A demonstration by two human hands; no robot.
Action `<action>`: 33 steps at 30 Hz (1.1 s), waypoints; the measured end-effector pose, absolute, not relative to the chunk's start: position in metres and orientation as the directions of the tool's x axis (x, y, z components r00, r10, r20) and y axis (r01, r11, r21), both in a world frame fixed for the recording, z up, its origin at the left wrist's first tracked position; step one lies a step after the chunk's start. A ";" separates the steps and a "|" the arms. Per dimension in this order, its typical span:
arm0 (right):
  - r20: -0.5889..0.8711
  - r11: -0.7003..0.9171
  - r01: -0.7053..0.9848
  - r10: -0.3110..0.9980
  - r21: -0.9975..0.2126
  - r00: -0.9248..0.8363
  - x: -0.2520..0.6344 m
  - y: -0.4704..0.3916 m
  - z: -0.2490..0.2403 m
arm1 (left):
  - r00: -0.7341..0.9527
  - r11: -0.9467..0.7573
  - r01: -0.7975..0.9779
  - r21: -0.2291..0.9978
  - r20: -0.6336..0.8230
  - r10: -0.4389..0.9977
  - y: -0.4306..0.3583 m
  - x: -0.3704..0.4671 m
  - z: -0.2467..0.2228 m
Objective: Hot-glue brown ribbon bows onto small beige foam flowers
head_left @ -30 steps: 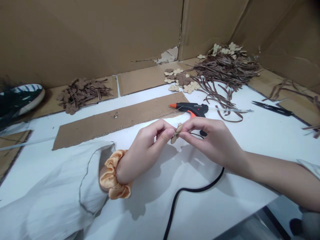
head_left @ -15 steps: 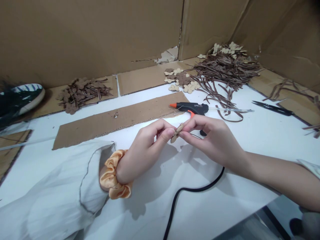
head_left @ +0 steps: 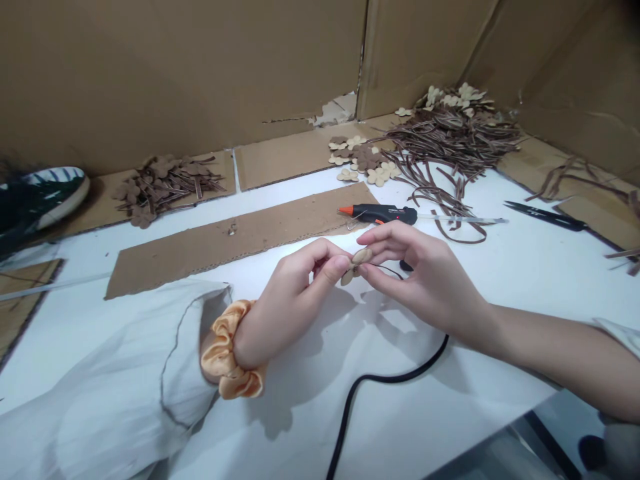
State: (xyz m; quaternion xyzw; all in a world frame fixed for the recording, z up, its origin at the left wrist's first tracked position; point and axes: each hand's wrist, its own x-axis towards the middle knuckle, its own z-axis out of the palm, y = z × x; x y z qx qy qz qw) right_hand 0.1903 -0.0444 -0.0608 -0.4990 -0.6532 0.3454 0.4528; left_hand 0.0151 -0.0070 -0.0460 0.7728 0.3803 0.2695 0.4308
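Over the white table, my left hand (head_left: 297,297) is closed, thumb and index finger pinching a small beige flower cutout (head_left: 362,256). Its petals are folded up, seen mostly edge-on. Facing it from the right, my right hand (head_left: 425,277) has its index finger lifted and thumb apart, fingers loosely curved. The right thumb tip is at the flower's edge; whether it touches I cannot tell. Just behind the hands lies a black and orange glue gun (head_left: 383,213) with a clear glue stick (head_left: 463,219) in its back. The right hand partly hides its grip.
A cardboard strip (head_left: 240,233) lies behind the hands. Brown flower pieces (head_left: 163,180) are heaped at left, beige and brown flowers (head_left: 367,160) and brown strips (head_left: 450,137) at back right. Black tweezers (head_left: 545,215) lie right; a black cable (head_left: 380,380) crosses the front. Cardboard walls (head_left: 190,73) stand behind.
The right index finger has lifted off the flower and the right fingers have spread. One petal now shows more of its face. My left hand keeps its pinch in place.
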 end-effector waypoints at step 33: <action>0.170 0.201 0.375 0.979 -0.905 -0.115 0.187 -0.046 -0.057 | 0.542 -0.376 0.433 0.819 0.097 0.835 -0.006 0.017 -0.045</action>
